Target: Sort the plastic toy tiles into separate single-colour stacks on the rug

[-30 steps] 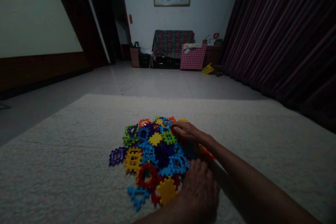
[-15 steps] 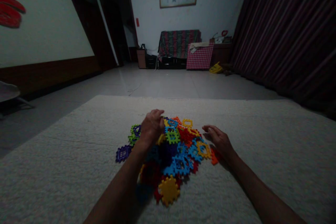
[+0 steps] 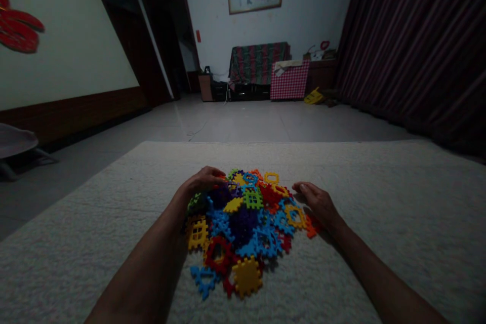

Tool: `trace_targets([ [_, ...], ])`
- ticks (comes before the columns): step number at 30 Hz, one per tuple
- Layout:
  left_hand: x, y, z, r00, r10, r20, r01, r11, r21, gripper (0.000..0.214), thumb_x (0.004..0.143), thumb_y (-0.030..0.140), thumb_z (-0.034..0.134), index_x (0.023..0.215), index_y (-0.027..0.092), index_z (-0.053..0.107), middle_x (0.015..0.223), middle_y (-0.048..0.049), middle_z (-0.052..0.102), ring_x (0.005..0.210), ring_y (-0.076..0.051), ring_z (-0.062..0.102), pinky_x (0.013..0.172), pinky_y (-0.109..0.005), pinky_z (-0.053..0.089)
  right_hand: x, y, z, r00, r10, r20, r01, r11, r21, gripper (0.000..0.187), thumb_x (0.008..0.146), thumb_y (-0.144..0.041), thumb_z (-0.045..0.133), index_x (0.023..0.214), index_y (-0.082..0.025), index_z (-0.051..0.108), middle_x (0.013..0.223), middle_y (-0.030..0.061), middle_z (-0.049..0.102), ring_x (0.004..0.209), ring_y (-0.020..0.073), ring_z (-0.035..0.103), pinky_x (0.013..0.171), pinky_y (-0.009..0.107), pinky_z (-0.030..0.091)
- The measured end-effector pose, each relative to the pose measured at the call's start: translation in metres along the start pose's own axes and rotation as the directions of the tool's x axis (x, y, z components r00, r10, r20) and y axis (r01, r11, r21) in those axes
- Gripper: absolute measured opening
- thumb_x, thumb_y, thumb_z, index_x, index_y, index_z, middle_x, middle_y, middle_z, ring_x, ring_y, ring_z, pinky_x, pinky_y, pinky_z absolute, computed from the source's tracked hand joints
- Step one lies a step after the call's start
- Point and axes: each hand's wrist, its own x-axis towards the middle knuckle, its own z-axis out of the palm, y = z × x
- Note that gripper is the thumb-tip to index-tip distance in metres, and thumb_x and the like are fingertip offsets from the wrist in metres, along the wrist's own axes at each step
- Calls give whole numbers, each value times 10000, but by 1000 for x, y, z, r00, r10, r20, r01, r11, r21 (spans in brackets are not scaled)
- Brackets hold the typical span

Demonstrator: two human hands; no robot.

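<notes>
A heap of flat, notched plastic tiles (image 3: 243, 223) in blue, yellow, red, green, purple and orange lies on a pale rug (image 3: 94, 223). My left hand (image 3: 203, 181) rests against the heap's far left edge, fingers curved loosely over the tiles there. My right hand (image 3: 317, 201) lies palm down at the heap's right edge, fingers stretched toward the tiles and touching the rug. Neither hand has a tile lifted. A yellow tile (image 3: 246, 276) and a blue one (image 3: 202, 280) lie at the near edge.
Beyond the rug is a grey tiled floor (image 3: 235, 119). A covered cabinet (image 3: 258, 63) and a red checked box (image 3: 290, 80) stand at the far wall. Dark striped curtains (image 3: 417, 45) run along the right. A grey seat (image 3: 15, 142) sits at the left.
My left hand went from the near edge across the heap to its far left side. My right hand drew back from the top of the heap to its right edge. The tiles bunched closer.
</notes>
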Motion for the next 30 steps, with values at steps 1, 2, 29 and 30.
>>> trace_targets([
  [1, -3, 3, 0, 1000, 7, -7, -7, 999, -32, 471, 557, 408, 786, 935, 131, 739, 792, -41, 743, 719, -189, 640, 647, -276, 463, 1, 1, 0, 1000, -2, 4, 2, 1000, -2, 402, 785, -567, 575, 906, -207, 706, 1011, 95, 735, 858, 250, 697, 733, 369, 521],
  [2, -6, 6, -1, 1000, 17, -15, -18, 998, -61, 448, 550, 397, 793, 910, 135, 737, 731, -29, 727, 660, -173, 620, 610, -267, 450, 1, 1, -1, 1000, -5, 8, 5, 1000, -7, 399, 787, -566, 574, 903, -208, 706, 1006, 95, 736, 856, 251, 699, 733, 374, 523],
  [29, -28, 66, 92, 923, 266, -277, -370, 809, -457, 522, 600, 449, 797, 988, 114, 699, 701, -9, 658, 586, -94, 561, 566, -225, 444, -33, -46, 37, 907, -353, 227, 387, 913, -127, 270, 887, -412, 536, 1002, -234, 703, 1002, 64, 728, 934, 225, 673, 836, 352, 520],
  [30, -28, 66, 96, 925, 271, -266, -368, 813, -451, 517, 611, 449, 788, 994, 112, 704, 699, -9, 662, 582, -95, 563, 560, -223, 443, -36, -47, 41, 906, -335, 258, 375, 918, -126, 280, 890, -413, 533, 1033, -230, 690, 976, 60, 729, 894, 218, 676, 804, 345, 521],
])
